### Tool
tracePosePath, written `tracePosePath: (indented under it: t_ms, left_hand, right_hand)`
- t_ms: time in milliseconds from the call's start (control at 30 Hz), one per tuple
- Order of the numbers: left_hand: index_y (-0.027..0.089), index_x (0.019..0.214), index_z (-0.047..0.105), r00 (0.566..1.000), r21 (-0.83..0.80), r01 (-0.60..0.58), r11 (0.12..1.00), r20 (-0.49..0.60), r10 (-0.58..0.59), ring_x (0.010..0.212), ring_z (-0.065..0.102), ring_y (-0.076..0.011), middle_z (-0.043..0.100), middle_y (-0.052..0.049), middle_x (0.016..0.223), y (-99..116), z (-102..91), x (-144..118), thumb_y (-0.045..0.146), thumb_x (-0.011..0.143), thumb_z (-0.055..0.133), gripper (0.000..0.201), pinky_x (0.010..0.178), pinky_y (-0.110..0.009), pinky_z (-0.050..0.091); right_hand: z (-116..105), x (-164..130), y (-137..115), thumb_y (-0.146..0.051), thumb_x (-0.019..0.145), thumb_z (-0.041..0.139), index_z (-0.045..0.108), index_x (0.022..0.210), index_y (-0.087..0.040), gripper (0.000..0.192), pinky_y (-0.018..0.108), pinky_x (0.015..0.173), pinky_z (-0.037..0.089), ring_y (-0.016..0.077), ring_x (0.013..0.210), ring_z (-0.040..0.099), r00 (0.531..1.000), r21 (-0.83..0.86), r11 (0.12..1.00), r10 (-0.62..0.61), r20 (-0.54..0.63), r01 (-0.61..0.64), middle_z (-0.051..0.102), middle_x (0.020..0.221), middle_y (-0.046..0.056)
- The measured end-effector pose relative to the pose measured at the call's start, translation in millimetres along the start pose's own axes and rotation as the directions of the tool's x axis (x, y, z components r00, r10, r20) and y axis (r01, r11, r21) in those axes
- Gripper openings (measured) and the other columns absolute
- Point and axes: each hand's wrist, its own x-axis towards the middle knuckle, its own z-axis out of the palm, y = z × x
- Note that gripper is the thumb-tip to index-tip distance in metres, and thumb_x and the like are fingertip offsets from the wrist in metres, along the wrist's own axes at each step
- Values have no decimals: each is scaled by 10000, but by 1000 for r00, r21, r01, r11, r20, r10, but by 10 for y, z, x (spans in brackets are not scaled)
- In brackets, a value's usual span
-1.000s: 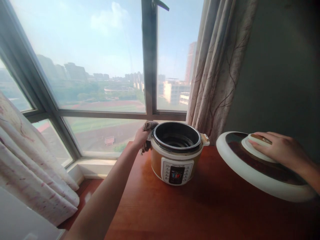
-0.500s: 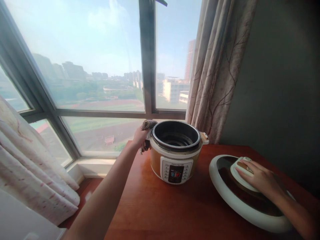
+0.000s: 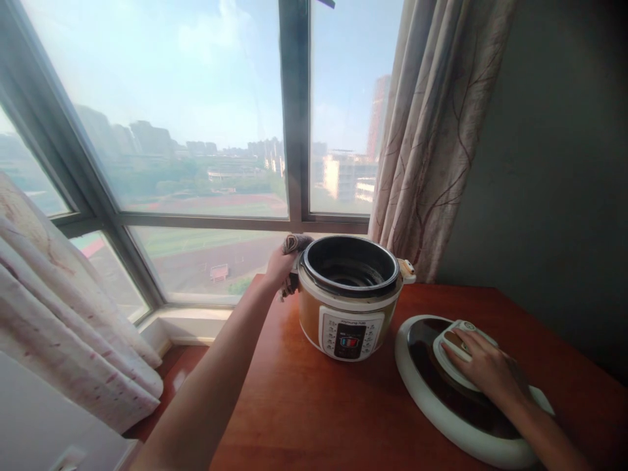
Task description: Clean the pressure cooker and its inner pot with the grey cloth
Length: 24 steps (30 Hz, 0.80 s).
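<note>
Head view: the left hand is closed around a bunched cloth, pressed to the left side of the open pressure cooker at the table's far edge by the window. Its lid lies flat near the table's right edge, just beside the cooker; the right hand rests on the lid's handle, fingers curled over it

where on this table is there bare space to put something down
Bare wood lies along the near edge of the table, in front of the cooker and left of the lid. More shows behind the lid by the wall. The gap between cooker and lid is tight; the left hand fills the cooker's left.
</note>
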Motion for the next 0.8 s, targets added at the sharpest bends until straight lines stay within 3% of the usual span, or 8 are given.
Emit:
tracePosePath:
  t_ms: [300, 567, 800]
  left_hand:
    - [169, 940, 764, 1000, 14, -18, 1000, -11, 18, 998, 690, -326, 777, -83, 957, -6, -3, 22, 334, 691, 632, 327, 895, -407, 536]
    - [157, 978, 765, 1000, -4, -15, 1000, -14, 15, 1038, 682, -329, 780, -88, 988, 1, 9, 11, 346, 695, 621, 369, 893, -401, 548]
    - [157, 988, 766, 1000, 25, 4, 1000, -30, -4, 1023, 693, -321, 784, -81, 995, 3, 5, 11, 331, 703, 617, 366, 896, -396, 552]
  right_hand:
    - [-46, 19, -103, -573, 948, 464, 724, 1092, -233, 451, 412, 726, 583, 304, 869, 734, 999, 27, 1000, -4, -34, 5, 754, 1053, 116]
    - [-5, 19, -91, -580, 953, 445, 695, 1132, -197, 491, 411, 728, 569, 290, 879, 718, 1000, -21, 1000, 11, 7, -10, 734, 1120, 125]
    - [41, 41, -96, -579, 975, 408, 686, 1140, -151, 536, 383, 745, 549, 278, 913, 708, 1000, -36, 999, -1, -23, 1, 721, 1134, 141]
